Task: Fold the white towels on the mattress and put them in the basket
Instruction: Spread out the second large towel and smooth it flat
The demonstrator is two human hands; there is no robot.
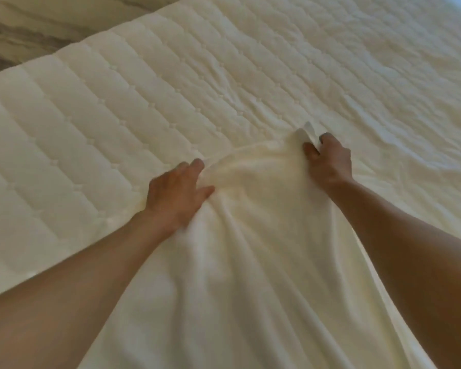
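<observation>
A white towel (250, 262) stretches from the bottom of the view up across the quilted cream mattress (117, 115). My left hand (175, 195) grips its far edge at the left, bunching the cloth into folds. At the far right corner my right hand (329, 161) pinches the towel, and a small white tag (309, 130) sticks up beside the fingers. Both forearms reach out over the towel. No basket is in view.
The mattress edge runs diagonally from lower left to upper middle. Beyond it at the top left lies a grey and beige marbled floor (24, 30). The mattress surface carries on to the right and far side.
</observation>
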